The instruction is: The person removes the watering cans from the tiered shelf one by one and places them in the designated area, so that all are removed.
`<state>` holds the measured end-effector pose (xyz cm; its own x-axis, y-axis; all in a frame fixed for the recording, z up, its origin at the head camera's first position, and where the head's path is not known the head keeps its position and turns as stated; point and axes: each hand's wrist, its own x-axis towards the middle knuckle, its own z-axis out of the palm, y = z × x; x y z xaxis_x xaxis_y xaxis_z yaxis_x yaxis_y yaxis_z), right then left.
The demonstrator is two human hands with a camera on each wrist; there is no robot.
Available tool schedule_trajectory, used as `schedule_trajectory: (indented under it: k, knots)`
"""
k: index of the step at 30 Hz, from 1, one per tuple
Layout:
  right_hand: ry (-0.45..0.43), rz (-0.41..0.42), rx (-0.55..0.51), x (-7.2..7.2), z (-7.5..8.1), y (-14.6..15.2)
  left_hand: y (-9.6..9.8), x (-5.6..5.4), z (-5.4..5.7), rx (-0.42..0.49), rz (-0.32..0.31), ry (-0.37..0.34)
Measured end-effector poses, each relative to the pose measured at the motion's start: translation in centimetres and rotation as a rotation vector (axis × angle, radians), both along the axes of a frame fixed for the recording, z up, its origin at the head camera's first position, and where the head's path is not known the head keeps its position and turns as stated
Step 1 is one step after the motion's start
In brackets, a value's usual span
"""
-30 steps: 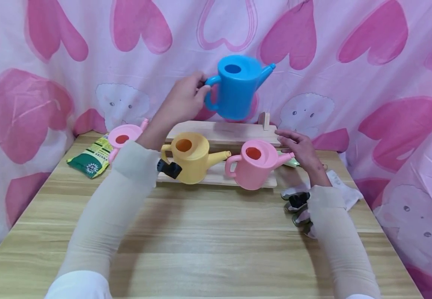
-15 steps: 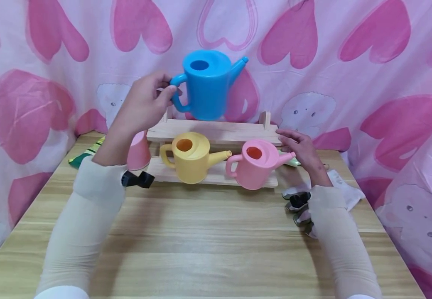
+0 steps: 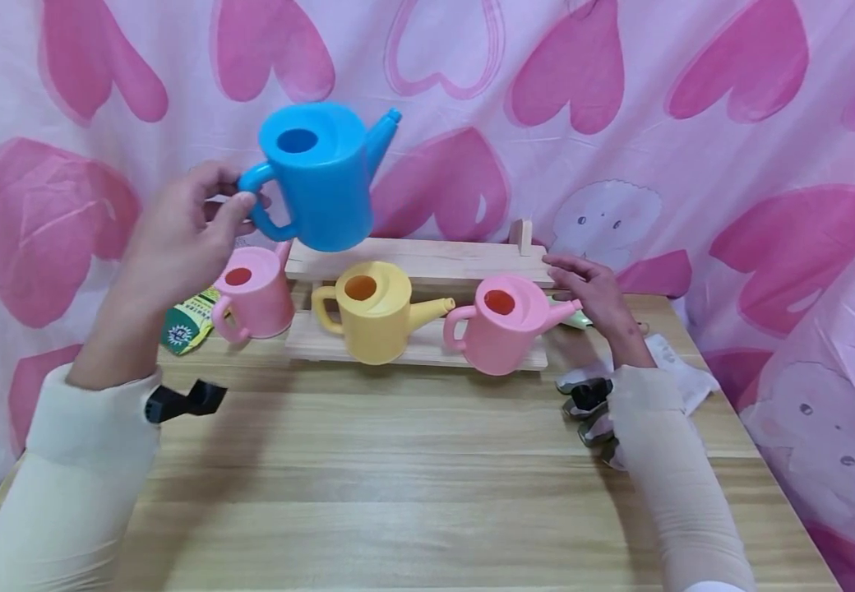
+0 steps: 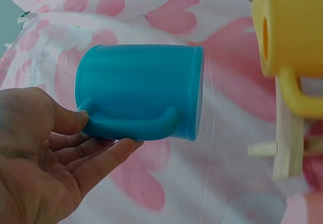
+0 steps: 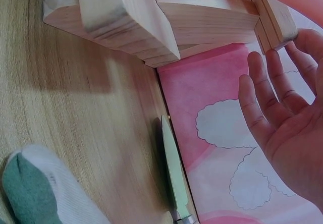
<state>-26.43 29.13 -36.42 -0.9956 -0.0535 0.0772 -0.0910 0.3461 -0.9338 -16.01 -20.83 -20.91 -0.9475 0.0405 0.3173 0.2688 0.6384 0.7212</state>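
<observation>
My left hand pinches the handle of a blue toy watering can, raised upright above the back left of the table with its spout to the right. In the left wrist view thumb and fingers close on the handle near its upper end. My right hand touches the right end of a two-tier wooden stand, its fingers fairly straight; in the right wrist view the fingertips meet the stand's end. On the lower tier stand a yellow watering can and a pink watering can.
Another pink watering can stands left of the stand, beside a green and yellow packet. On the right lie a light-green bladed tool and white and green gloves. A heart-print curtain hangs behind the table.
My left hand has carried the blue watering can leftward from above the stand's right half to above its left end. The right hand has stayed at the stand.
</observation>
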Motion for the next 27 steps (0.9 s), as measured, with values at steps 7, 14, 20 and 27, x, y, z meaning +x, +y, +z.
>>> schedule_trajectory:
  k: [7,14,20,27]
  knots:
    - [0.002,-0.026,0.03,0.1,-0.1,0.3,-2.9,1.9,-0.8,-0.041,0.08,0.022]
    - [-0.004,-0.022,0.043,0.5,0.1,0.2,-5.1,4.7,-2.3,-0.068,0.118,0.05]
    - [-0.008,-0.042,0.043,0.6,0.2,0.4,-5.9,6.5,-4.1,-0.061,0.138,0.074]
    - [-0.005,-0.033,0.056,0.5,0.1,0.4,-6.6,8.0,-7.0,-0.017,0.134,0.101]
